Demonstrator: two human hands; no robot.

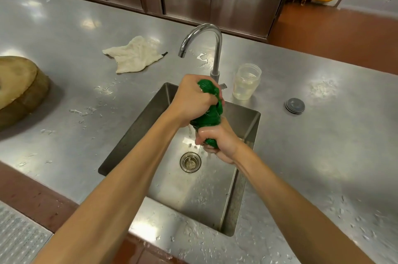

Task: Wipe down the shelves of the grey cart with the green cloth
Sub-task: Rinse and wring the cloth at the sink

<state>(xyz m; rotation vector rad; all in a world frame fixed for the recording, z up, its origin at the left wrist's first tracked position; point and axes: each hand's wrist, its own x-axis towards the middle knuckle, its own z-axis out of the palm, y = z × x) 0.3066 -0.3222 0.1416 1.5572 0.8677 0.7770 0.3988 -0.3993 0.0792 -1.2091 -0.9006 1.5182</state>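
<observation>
The green cloth (pixel 210 116) is bunched into a wet, twisted roll above the steel sink (pixel 150 113). My left hand (pixel 191 100) grips its upper end, fingers curled tight around it. My right hand (pixel 217 145) grips the lower end just below, also wrapped round the cloth. Water drips from the cloth toward the drain (pixel 190 162). The grey cart is not in view.
A curved faucet (pixel 212 48) stands behind the sink. A white rag (pixel 134 54) lies on the wet steel counter at the back left, a wooden chopping block (pixel 19 87) at far left. A clear jar (pixel 246 81) and a round grey lid (pixel 295 106) sit to the right.
</observation>
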